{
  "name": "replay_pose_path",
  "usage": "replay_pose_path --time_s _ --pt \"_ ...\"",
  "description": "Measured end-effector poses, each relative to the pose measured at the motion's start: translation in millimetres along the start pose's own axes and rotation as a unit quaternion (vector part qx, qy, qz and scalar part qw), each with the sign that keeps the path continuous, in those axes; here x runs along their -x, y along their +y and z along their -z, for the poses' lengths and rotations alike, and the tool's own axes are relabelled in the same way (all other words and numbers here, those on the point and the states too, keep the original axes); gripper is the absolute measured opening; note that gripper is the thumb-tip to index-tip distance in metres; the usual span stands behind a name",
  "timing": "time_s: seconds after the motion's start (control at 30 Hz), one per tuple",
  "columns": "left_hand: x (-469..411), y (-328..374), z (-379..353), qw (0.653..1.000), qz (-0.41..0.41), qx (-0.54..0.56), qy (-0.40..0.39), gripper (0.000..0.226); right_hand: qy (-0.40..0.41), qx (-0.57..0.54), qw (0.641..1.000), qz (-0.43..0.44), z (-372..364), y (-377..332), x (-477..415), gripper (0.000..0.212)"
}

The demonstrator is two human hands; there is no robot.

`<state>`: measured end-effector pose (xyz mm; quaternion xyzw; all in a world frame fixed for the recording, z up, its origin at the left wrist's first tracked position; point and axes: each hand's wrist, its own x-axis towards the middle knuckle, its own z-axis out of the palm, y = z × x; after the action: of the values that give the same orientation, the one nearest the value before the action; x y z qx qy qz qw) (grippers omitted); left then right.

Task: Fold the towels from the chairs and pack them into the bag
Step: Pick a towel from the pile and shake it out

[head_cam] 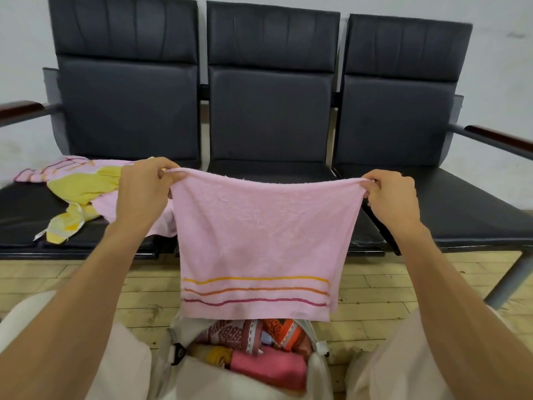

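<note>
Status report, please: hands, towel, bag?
Left hand and right hand each pinch a top corner of pink towel, hanging above open bag. More towels heaped on chair seat. Nothing blocking.

We find no text, label, brand, number or sign that we can read. The orange cloth point(288, 329) lying in the bag point(207, 382) bears dark marks that may be letters, but they are too small and blurred for us to make out
</note>
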<state>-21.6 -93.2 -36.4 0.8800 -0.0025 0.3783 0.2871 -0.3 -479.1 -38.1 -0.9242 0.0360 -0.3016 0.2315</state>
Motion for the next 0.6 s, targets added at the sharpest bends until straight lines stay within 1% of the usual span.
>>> replay_pose_path --time_s 0.07,0.23,0.37,0.53,0.6 --pt "0.0 2.5 1.2 1.0 0.014 0.009 -0.008 0.013 -0.01 -0.001 1.0 -0.012 0.1 -0.9 -0.2 0.019" --pt "-2.5 4.4 2.9 0.993 0.079 0.086 -0.027 0.008 -0.019 -0.022 0.999 -0.025 -1.5 -1.8 -1.3 0.018" --pt "-2.3 8.0 4.7 0.977 0.134 0.16 -0.03 0.006 -0.025 -0.035 0.999 -0.023 -3.1 -3.9 -1.9 0.017" --pt "-2.4 9.7 4.0 0.969 0.151 0.195 -0.021 0.003 -0.03 -0.038 0.999 -0.018 -2.4 -7.1 0.0 0.018" --pt "-2.3 10.4 3.6 0.964 0.166 0.209 -0.017 0.003 -0.037 -0.06 0.997 -0.028 -0.6 -10.1 1.0 0.017"
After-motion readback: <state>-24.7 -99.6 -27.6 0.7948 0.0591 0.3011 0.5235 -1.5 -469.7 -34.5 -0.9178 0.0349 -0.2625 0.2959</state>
